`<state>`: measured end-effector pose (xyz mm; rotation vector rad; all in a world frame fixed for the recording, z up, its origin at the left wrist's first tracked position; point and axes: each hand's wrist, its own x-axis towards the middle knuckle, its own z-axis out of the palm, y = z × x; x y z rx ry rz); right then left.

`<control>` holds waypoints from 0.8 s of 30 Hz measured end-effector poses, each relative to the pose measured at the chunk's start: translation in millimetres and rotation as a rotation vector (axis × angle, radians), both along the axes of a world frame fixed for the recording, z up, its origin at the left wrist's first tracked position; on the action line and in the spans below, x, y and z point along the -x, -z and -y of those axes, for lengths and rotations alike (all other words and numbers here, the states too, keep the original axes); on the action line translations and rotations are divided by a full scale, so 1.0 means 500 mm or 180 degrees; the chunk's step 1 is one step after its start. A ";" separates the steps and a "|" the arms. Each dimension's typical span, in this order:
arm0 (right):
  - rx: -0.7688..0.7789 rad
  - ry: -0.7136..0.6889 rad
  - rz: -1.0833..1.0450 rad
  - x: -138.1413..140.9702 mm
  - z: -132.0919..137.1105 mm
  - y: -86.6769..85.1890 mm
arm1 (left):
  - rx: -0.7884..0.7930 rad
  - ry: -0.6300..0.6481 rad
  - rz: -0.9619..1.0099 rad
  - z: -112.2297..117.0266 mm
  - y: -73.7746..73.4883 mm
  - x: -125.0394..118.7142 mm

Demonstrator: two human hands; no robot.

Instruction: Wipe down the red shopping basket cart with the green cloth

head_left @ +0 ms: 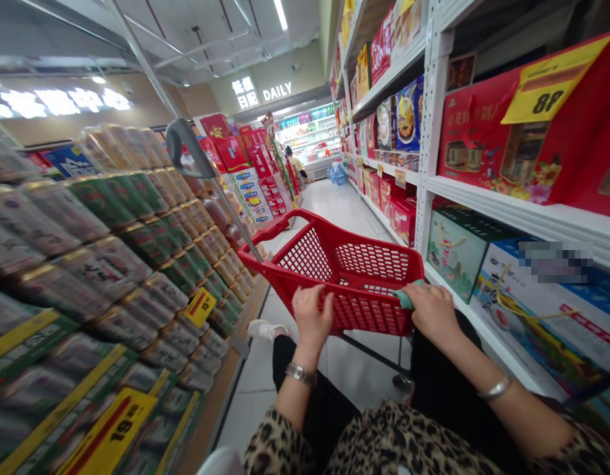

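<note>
A red plastic shopping cart basket point(379, 305) with perforated walls stands right in front of me, tilted in the view. Its near rim is gripped by my left hand point(311, 318), fingers bent over the edge and thumb apart. At the right corner of the same rim, my right hand point(432, 311) is closed on a green cloth point(408, 295) pressed against the plastic. Most of the cloth is hidden under the fingers. From the basket's left side rises a metal pole with a grey handle point(189, 150).
Stacks of shrink-wrapped cans point(131, 264) line the left side. White shelving point(424, 132) on the right carries gift boxes point(527, 125). A tiled aisle point(325, 198) runs ahead to a lit fridge display point(312, 135), where a person point(298, 163) stands. A cart wheel point(401, 380) shows below.
</note>
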<state>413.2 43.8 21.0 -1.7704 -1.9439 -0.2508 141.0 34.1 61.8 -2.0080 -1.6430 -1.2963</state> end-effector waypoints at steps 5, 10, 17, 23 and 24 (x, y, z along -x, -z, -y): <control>-0.0312 0.0209 0.0014 -0.022 0.008 0.029 | -0.0328 -0.1651 0.0235 -0.057 -0.121 0.218; -0.0259 0.0346 -0.0052 -0.039 -0.026 0.032 | 0.0295 -0.1206 -0.0672 -0.068 -0.174 0.329; 0.0181 0.0446 -0.0166 -0.031 -0.118 -0.005 | 0.0553 -0.1021 -0.1844 -0.041 -0.180 0.319; 0.0172 0.0028 -0.0300 0.078 -0.131 -0.036 | 0.0321 -0.1625 -0.1715 -0.019 -0.164 0.252; 0.0139 -0.0120 -0.0317 0.103 -0.128 -0.043 | 0.0247 -0.1650 -0.1671 -0.015 -0.160 0.240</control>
